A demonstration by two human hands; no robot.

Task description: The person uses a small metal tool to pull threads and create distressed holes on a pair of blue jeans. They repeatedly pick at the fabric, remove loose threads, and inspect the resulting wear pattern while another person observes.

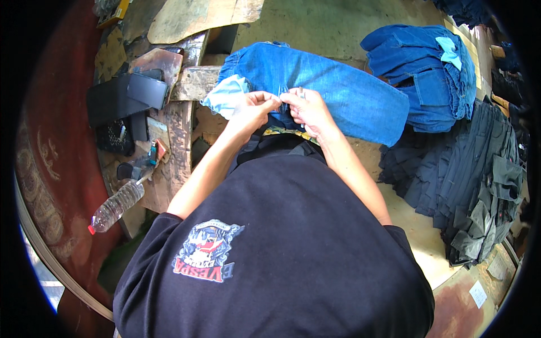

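Observation:
A blue denim garment (338, 93), seemingly a pair of jeans, lies spread in front of me, with a light blue cloth piece (228, 96) at its left end. Both my hands meet over its near edge. My left hand (258, 107) is closed in a pinch, fingertips almost touching those of the other hand. My right hand (309, 112) is closed too, thumb and fingers pressed together. A small dark blue tuft, like loose threads (283, 90), shows between the fingertips. What exactly each hand grips is too small to make out.
To the right sit a folded pile of blue denim garments (428, 79) and a heap of dark grey garments (451, 169). On the left are a dark phone-like slab (147, 89), worn wooden boards (183, 132) and a clear plastic bottle (118, 205) with a red cap.

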